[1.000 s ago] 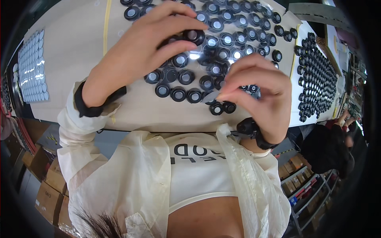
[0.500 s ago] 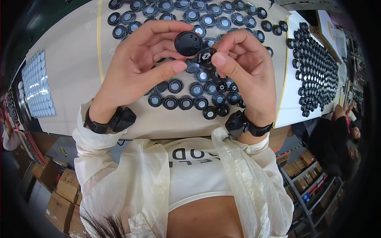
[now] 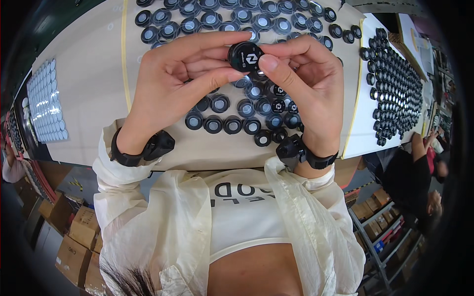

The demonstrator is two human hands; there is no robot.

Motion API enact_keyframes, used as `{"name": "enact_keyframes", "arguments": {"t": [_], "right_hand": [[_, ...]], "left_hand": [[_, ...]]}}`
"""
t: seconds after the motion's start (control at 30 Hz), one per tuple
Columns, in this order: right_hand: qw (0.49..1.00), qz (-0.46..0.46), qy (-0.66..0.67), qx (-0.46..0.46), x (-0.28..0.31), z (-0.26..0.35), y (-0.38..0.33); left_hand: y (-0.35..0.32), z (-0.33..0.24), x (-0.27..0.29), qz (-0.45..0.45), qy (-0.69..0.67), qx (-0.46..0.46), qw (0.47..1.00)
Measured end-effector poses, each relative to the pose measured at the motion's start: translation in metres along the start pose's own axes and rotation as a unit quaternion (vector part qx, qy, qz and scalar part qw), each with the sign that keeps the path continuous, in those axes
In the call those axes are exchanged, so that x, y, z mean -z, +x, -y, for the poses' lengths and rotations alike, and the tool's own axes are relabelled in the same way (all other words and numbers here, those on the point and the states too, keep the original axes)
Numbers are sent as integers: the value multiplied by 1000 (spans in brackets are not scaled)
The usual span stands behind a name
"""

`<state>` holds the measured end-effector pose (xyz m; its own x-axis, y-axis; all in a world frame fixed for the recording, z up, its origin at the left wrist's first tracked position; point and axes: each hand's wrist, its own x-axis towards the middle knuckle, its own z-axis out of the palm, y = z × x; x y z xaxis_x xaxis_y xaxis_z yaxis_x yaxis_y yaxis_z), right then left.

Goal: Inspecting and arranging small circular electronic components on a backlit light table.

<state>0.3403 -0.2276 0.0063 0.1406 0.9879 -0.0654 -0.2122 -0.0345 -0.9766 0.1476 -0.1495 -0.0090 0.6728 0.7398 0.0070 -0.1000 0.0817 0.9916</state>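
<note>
- Your left hand [image 3: 170, 81] and right hand [image 3: 308, 81] meet above the desk [image 3: 89, 64], fingers pinching one round black cap [image 3: 245, 56] between them.
- Your palms hide part of the loose black caps [image 3: 232, 123] below.
- On the right, a white sheet [image 3: 363, 98] carries rows of caps, blurred toward the rim.

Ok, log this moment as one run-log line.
left hand: grips black round cap | right hand: pinches same cap, thumb on face | below: loose black caps on table | right: caps in rows
</note>
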Motion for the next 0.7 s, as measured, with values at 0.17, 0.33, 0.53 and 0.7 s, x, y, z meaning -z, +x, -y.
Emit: {"name": "enact_keyframes", "arguments": {"t": [0.17,0.33,0.53,0.7], "right_hand": [[1000,-10,-28,3,1,-2,1],[998,-36,-52,16,-2,-7,1],[985,-87,-141,48,-10,-11,0],[976,-110,-178,62,-13,-13,0]], "left_hand": [[0,1,-1,-3,-6,-5,1000],[-1,2,-3,-14,7,-4,1000],[-1,0,-6,-29,109,-23,993],[-1,4,-8,-45,173,-44,983]]}}
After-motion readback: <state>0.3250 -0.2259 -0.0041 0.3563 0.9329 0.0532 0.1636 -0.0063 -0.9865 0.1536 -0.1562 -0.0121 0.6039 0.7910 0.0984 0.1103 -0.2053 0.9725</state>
